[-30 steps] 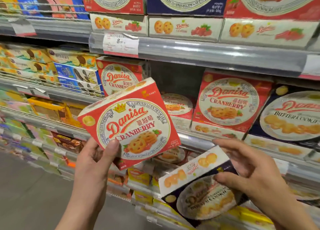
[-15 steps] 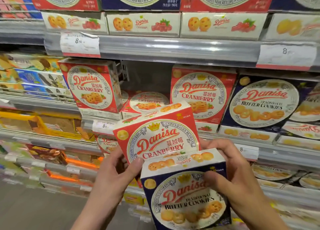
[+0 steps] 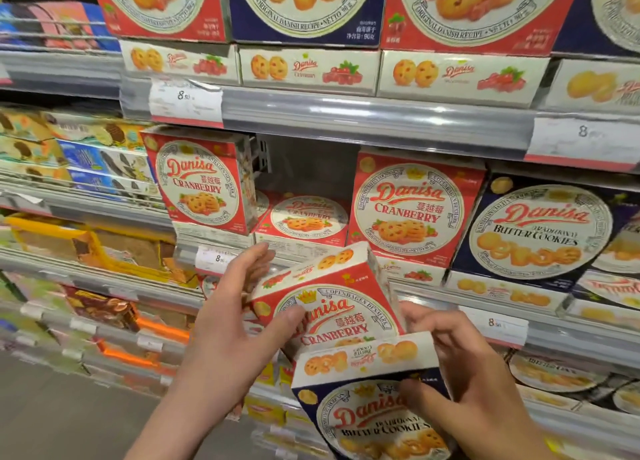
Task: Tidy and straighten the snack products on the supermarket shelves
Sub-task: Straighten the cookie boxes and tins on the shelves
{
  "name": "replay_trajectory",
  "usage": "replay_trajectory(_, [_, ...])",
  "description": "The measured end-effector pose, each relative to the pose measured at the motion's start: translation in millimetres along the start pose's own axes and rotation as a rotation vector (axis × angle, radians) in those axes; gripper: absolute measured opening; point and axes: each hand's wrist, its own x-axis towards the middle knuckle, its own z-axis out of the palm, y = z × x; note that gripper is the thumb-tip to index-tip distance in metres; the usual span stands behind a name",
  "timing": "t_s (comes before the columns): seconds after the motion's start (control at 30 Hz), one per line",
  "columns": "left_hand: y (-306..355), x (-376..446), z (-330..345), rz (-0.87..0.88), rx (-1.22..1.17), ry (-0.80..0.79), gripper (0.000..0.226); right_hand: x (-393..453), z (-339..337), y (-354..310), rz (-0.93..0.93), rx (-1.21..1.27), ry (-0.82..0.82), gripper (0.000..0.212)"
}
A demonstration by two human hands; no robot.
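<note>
Head cam is looking down at two cookie boxes being juggled in front of the shelves. Left hand (image 3: 230,324) is holding the red cranberry box (image 3: 330,307) with its thumb pressing across the printed front and the fingers going round behind, box tilted a bit. Right hand (image 3: 460,366) is gripping the navy butter cookies box (image 3: 374,411) nearer the camera, thumb on the front and fingers curling over its top right corner; that box is overlapping the lower part of the red one. Both are sitting just in front of the gap (image 3: 304,169) on the middle shelf, between two upright cranberry boxes, with a flat-lying cranberry box (image 3: 306,217) far back in it. I'm guessing these are light, stiff cardboard, glossy enough to be slippery, and the cookies inside are probably fragile, so pinching the side edges looks safer than squeezing the faces. Can't really tell whether the red box is touching the right fingers, it's blurry there.
</note>
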Motion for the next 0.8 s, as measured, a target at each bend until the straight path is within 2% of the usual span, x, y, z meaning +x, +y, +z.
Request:
replay_trajectory(0.1, [10, 7, -6, 0.245, 0.409, 0.004, 0.088, 3, 4, 6, 0.013, -0.075, -0.012, 0.058])
replay_trajectory(0.17, [14, 11, -4, 0.317, 0.525, -0.029, 0.088, 5, 7, 8, 0.005, -0.104, -0.033, 0.061])
replay_trajectory(0.33, [12, 19, 1, 0.365, 0.46, -0.04, 0.065, 12, 9, 5, -0.071, -0.147, -0.05, 0.055])
replay_trajectory(0.47, [20, 30, -6, 0.396, 0.44, -0.041, 0.065, 18, 6, 6, -0.138, -0.212, -0.071, 0.051])
replay_trajectory(0.57, [33, 41, -23, 0.452, 0.477, 0.043, 0.061, 19, 2, 5, -0.159, -0.15, -0.04, 0.051])
replay_trajectory(0.7, [55, 64, -52, 0.558, 0.633, 0.093, 0.063, 15, -11, 3, -0.071, 0.021, 0.078, 0.065])
replay_trajectory(0.8, [68, 84, -58, 0.604, 0.816, 0.078, 0.067, 13, -20, 2, -0.061, 0.079, 0.149, 0.056])
